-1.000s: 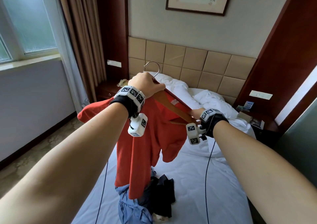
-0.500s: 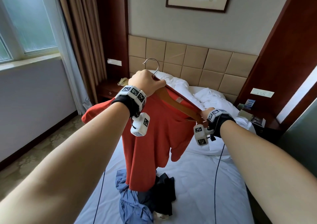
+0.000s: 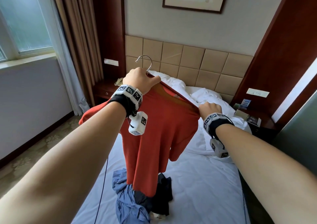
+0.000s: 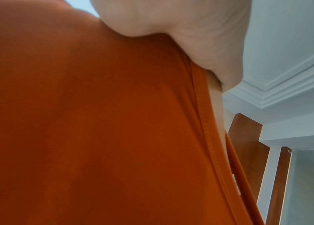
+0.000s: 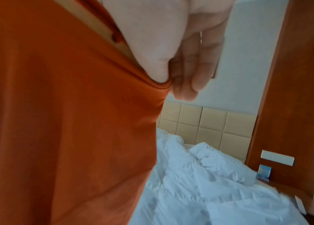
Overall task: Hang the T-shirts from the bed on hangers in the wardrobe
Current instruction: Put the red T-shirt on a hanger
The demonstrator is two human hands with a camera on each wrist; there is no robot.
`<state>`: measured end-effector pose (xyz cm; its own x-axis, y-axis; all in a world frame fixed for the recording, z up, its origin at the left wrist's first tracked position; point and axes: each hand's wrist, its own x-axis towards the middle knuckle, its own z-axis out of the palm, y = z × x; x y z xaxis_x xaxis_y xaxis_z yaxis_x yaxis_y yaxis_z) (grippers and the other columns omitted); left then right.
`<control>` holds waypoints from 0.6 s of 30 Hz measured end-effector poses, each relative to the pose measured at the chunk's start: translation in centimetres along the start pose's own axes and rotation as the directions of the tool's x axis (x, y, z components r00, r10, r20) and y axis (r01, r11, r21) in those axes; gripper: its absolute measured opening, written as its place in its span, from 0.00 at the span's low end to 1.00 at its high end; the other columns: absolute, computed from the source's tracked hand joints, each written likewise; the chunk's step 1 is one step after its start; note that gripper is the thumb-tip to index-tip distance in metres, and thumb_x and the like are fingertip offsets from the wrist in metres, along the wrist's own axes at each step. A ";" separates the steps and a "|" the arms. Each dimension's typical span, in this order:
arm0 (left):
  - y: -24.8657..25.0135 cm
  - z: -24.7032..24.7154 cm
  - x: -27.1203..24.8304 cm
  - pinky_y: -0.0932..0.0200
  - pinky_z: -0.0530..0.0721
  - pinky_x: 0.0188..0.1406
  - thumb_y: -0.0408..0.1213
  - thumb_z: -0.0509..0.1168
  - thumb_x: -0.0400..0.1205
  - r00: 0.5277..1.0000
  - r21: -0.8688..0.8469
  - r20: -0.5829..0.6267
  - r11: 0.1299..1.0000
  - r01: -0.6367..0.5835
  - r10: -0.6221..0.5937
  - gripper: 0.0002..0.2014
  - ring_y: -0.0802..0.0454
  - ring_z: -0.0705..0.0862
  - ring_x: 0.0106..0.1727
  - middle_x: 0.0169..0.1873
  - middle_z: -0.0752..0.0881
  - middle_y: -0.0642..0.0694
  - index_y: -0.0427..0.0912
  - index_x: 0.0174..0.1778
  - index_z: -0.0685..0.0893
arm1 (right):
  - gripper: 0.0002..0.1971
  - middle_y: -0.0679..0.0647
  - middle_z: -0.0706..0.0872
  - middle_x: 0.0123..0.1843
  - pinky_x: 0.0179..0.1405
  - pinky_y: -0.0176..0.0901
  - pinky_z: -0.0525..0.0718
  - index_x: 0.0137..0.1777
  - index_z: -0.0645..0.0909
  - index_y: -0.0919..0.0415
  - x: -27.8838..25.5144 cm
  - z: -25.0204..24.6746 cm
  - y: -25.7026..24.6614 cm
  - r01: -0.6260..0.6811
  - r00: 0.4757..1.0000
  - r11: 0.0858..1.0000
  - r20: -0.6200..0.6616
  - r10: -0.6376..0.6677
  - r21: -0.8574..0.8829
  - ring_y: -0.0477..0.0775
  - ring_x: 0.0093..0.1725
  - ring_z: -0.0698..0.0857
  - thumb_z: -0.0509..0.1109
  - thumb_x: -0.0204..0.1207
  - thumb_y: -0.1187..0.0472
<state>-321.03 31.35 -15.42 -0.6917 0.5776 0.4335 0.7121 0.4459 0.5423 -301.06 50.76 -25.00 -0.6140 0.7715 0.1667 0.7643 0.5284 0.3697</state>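
Note:
A red T-shirt [image 3: 163, 129] hangs in the air above the bed, draped over a wooden hanger whose metal hook [image 3: 145, 61] sticks up. My left hand [image 3: 139, 79] grips the hanger at its neck together with the shirt's collar. My right hand [image 3: 208, 109] pinches the shirt's shoulder over the hanger's right end; the right wrist view shows thumb and fingers [image 5: 186, 73] closed on the red cloth [image 5: 65, 121]. The left wrist view is filled with red fabric [image 4: 94, 129] under the palm [image 4: 181, 30]. A blue garment [image 3: 127, 198] and a black garment [image 3: 163, 194] lie on the bed.
The white bed [image 3: 205, 189] lies straight ahead, with a crumpled duvet [image 3: 202, 95] by the beige padded headboard [image 3: 188, 61]. Nightstands stand on both sides [image 3: 104, 90] [image 3: 257, 121]. Curtains [image 3: 77, 35] and a window are at the left. Carpeted floor [image 3: 34, 146] runs along the bed's left.
My right hand slid outward along the hanger and pulled the shirt's shoulder over its right end; the bare wood is now covered. The left hand stayed at the hook.

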 end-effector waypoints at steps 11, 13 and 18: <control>-0.4 0.4 -0.2 0.59 0.74 0.30 0.66 0.65 0.70 0.997 0.028 0.030 0.997 -0.073 0.072 0.26 0.47 0.83 0.32 0.26 0.81 0.51 0.44 0.26 0.77 | 0.08 0.57 0.83 0.35 0.27 0.38 0.67 0.32 0.74 0.56 1.9 -2.4 -0.6 -0.228 0.970 0.727 0.213 0.114 0.648 0.59 0.35 0.79 0.68 0.71 0.63; -0.5 0.6 -0.2 0.59 0.76 0.29 0.68 0.66 0.70 0.996 0.009 0.044 0.997 -0.081 0.080 0.27 0.48 0.83 0.31 0.26 0.81 0.50 0.45 0.25 0.76 | 0.12 0.56 0.78 0.31 0.29 0.42 0.66 0.30 0.73 0.58 1.9 -3.5 -1.2 -0.228 0.971 0.594 0.223 0.082 0.772 0.58 0.35 0.77 0.69 0.74 0.59; -0.5 0.8 -0.4 0.61 0.71 0.27 0.69 0.71 0.70 0.998 -0.148 0.050 0.989 -0.028 0.036 0.31 0.51 0.75 0.24 0.20 0.75 0.52 0.46 0.21 0.68 | 0.23 0.67 0.85 0.61 0.59 0.51 0.77 0.62 0.84 0.67 1.8 -6.2 -4.1 -0.249 0.964 0.489 0.260 0.047 0.836 0.67 0.61 0.83 0.58 0.84 0.48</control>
<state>-321.04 31.41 -16.40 -0.6586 0.6269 0.4163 0.7059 0.3230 0.6304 -306.48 47.77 -20.59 -0.5048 0.8612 -0.0595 0.6915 0.3621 -0.6251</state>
